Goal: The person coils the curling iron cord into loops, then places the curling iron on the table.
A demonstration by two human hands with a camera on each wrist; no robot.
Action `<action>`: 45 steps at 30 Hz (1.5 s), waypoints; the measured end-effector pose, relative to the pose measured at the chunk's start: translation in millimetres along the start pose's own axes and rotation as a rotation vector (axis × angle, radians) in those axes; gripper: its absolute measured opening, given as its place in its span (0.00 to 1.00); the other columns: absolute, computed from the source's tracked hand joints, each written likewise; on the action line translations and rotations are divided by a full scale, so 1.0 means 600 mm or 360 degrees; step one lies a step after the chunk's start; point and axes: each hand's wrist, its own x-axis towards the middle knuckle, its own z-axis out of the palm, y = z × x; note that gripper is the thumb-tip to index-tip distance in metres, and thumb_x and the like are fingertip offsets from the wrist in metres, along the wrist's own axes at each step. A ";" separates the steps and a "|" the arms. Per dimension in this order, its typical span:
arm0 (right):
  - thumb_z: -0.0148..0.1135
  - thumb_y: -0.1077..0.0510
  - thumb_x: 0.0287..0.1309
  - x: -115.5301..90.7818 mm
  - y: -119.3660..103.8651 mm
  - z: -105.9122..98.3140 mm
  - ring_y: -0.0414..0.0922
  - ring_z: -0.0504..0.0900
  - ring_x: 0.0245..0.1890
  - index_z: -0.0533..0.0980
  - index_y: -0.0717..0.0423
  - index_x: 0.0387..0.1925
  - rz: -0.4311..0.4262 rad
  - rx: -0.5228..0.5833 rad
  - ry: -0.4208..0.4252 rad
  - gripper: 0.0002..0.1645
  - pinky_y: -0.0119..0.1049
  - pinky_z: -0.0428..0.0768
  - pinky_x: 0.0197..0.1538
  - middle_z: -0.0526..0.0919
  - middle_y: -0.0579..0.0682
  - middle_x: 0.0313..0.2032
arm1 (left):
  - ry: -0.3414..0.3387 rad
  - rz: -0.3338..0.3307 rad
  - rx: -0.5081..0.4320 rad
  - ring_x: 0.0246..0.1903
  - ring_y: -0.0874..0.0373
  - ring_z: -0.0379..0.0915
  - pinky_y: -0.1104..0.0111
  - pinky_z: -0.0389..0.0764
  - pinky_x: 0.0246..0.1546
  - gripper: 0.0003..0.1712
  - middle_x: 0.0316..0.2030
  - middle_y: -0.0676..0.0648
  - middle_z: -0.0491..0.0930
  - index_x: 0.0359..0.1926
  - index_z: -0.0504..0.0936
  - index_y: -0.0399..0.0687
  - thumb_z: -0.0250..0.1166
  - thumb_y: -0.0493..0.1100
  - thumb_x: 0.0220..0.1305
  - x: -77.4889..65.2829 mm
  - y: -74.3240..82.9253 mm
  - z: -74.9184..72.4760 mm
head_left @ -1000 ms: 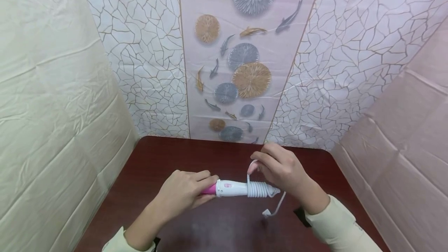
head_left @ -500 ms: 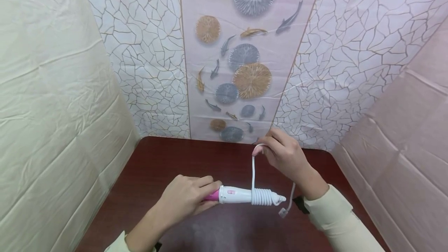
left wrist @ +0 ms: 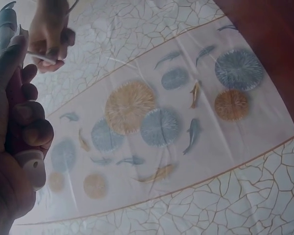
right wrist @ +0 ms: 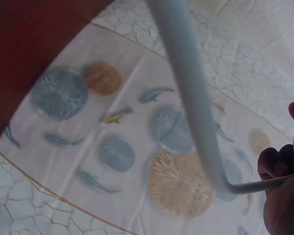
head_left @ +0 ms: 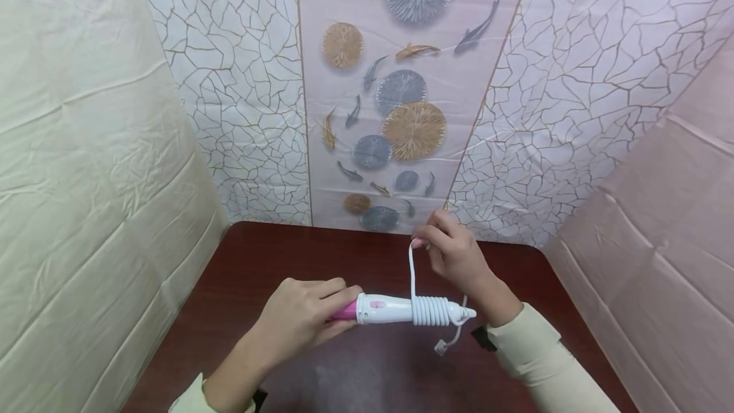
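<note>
Pinching is done by the right hand, with the white cord caught between its thumb and fingers, while the left hand is curled round the pink section of a styling iron. The step is judged to be winding the cord round the white handle. For that, the pink section should be kept steady, the cord held lightly taut, and each turn laid snugly against the left end of the coil, without overlap; the pink switch is best left uncovered. Care should be taken that the loose plug, hung near the handle's right tip, is not snagged. The iron is held lengthwise over the table, its handle pointing right from the left grip. The coil lies well apart from the left fingers, and the right grip is placed beyond it on the far side, joined to its left end by a single straight run of cord. How firmly the cord is pinched cannot be told from the dim wrist views.
</note>
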 end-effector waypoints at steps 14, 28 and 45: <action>0.63 0.65 0.78 -0.042 -0.003 0.023 0.35 0.58 0.25 0.84 0.51 0.45 0.0155 0.0233 -0.0230 0.07 0.28 0.64 0.28 0.67 0.46 0.32 | 0.0000 -0.0047 0.0095 0.23 0.68 0.71 0.76 0.69 0.20 0.24 0.32 0.59 0.79 0.52 0.88 0.56 0.85 0.53 0.57 0.009 -0.015 -0.020; 0.78 0.73 0.49 -0.085 -0.039 0.049 0.32 0.63 0.26 0.80 0.51 0.43 0.0351 0.0303 -0.0450 0.23 0.24 0.66 0.29 0.69 0.41 0.31 | -0.0024 -0.0173 0.0128 0.23 0.67 0.73 0.74 0.69 0.19 0.25 0.34 0.58 0.83 0.51 0.89 0.55 0.87 0.51 0.55 0.003 -0.030 -0.026; 0.50 0.61 0.84 -0.106 -0.089 0.048 0.36 0.82 0.27 0.85 0.52 0.39 -0.0246 0.0140 -0.0161 0.19 0.25 0.78 0.28 0.83 0.45 0.35 | -0.0043 -0.0357 0.0086 0.21 0.67 0.67 0.74 0.66 0.20 0.24 0.31 0.59 0.81 0.48 0.89 0.56 0.88 0.52 0.53 -0.002 -0.051 -0.016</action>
